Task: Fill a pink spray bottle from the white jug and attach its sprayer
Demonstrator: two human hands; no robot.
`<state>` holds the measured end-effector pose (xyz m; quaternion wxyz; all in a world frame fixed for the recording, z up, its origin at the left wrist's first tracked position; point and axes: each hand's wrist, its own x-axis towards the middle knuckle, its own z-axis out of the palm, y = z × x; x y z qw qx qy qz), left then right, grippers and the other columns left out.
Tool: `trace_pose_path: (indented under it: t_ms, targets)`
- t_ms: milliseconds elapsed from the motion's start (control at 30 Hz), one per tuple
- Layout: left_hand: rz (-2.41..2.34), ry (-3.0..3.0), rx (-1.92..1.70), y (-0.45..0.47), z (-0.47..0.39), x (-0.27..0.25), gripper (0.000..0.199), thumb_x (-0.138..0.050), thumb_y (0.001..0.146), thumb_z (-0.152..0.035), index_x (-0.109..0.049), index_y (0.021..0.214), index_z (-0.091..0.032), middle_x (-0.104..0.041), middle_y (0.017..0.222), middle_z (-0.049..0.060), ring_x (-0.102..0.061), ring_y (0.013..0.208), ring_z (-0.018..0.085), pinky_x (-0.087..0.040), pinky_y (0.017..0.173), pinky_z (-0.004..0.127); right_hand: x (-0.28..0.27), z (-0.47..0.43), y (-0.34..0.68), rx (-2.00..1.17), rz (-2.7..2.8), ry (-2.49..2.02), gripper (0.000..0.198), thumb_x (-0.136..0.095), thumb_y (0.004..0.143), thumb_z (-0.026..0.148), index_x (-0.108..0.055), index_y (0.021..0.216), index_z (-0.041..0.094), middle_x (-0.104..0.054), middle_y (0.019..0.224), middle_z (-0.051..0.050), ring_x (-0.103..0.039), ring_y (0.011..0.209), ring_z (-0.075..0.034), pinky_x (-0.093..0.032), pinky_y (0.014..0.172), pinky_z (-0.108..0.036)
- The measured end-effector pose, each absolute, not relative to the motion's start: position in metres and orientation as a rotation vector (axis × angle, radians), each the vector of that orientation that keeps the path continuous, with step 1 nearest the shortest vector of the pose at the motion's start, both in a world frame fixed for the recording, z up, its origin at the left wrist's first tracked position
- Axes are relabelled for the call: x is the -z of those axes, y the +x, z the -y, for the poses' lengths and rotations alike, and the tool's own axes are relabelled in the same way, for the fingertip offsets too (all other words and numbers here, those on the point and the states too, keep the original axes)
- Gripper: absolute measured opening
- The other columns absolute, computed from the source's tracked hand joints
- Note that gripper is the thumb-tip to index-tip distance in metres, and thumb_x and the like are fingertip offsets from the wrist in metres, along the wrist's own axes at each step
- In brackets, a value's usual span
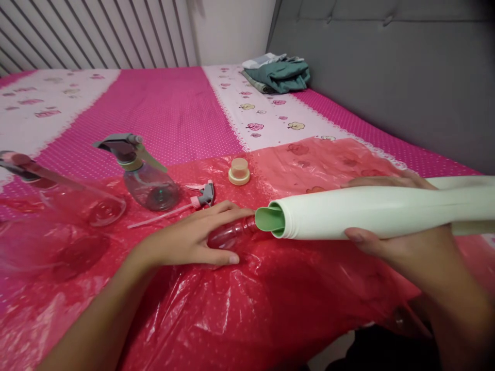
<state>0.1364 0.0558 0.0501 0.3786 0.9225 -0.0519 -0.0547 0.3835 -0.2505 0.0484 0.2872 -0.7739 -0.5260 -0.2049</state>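
Observation:
My right hand (386,239) is wrapped round a large pale green detergent bottle (348,211), which lies tilted on its side in the air. Its uncapped mouth, with a green pouring spout (268,219), points left. Just under the spout is the neck of a small clear bottle (228,234). My left hand (193,234) curves over that clear bottle, thumb on the near side and fingers on the far side. Beyond my left hand lies a grey and pink spray trigger (203,196) with its tube. The detergent's cap (239,171) rests behind the spout.
A clear spray bottle with grey trigger (150,185) stands at left, and another spray bottle (81,198) leans farther left. Red plastic sheeting (232,309) covers the near part of the pink bed (162,113). Folded clothes (282,74) lie by the grey headboard (379,67).

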Motion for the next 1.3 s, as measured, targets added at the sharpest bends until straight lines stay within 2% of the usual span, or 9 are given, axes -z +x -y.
trace_pose_path:
  t_ms: [233,433,600,767,933,1300]
  targets:
    - [0.135,2.344,0.124,0.137,-0.055,-0.051,0.081,-0.071,0.101,-0.073,-0.049,0.168,-0.032,-0.059,0.164,0.012,-0.055,0.153,0.039,-0.046,0.128,0.055,-0.054,0.250,0.378,0.613,1.409,-2.087,0.067,-0.056,0.095,0.085,-0.067,0.128,0.028,-0.075,0.125,-0.008,-0.069,0.125,-0.037,-0.038,0.125,-0.059]
    - [0.145,2.312,0.116,0.137,-0.054,-0.052,0.076,-0.074,0.102,-0.068,-0.052,0.165,-0.031,-0.061,0.157,0.012,-0.061,0.146,0.037,-0.049,0.125,0.052,-0.058,0.253,0.374,0.608,1.388,-2.111,0.074,-0.056,0.094,0.089,-0.066,0.133,0.027,-0.075,0.128,-0.008,-0.068,0.130,-0.036,-0.030,0.133,-0.059]
    - [0.131,2.313,0.124,0.136,-0.055,-0.051,0.076,-0.073,0.102,-0.069,-0.051,0.164,-0.031,-0.060,0.157,0.013,-0.062,0.144,0.037,-0.052,0.121,0.050,-0.063,0.252,0.369,0.637,1.398,-2.136,0.071,-0.052,0.097,0.087,-0.065,0.133,0.028,-0.075,0.129,-0.008,-0.068,0.131,-0.034,-0.028,0.135,-0.059]
    - [0.120,2.312,0.125,0.136,-0.054,-0.051,0.076,-0.075,0.100,-0.068,-0.053,0.163,-0.031,-0.061,0.156,0.012,-0.063,0.144,0.037,-0.051,0.123,0.051,-0.066,0.251,0.368,0.662,1.420,-2.137,0.071,-0.052,0.097,0.087,-0.066,0.132,0.027,-0.075,0.128,-0.009,-0.068,0.131,-0.036,-0.031,0.133,-0.061]
    - [0.118,2.312,0.125,0.136,-0.055,-0.053,0.075,-0.076,0.100,-0.067,-0.053,0.163,-0.032,-0.061,0.160,0.011,-0.058,0.149,0.037,-0.043,0.130,0.055,-0.068,0.250,0.367,0.676,1.422,-2.124,0.070,-0.053,0.097,0.086,-0.066,0.131,0.027,-0.075,0.128,-0.008,-0.068,0.131,-0.037,-0.033,0.131,-0.062]
    - [0.158,2.321,0.103,0.136,-0.055,-0.052,0.075,-0.077,0.101,-0.063,-0.052,0.165,-0.034,-0.064,0.155,0.011,-0.063,0.143,0.036,-0.051,0.122,0.050,-0.073,0.253,0.365,0.698,1.435,-2.145,0.070,-0.057,0.095,0.086,-0.066,0.132,0.027,-0.075,0.130,-0.009,-0.068,0.129,-0.035,-0.029,0.134,-0.059]
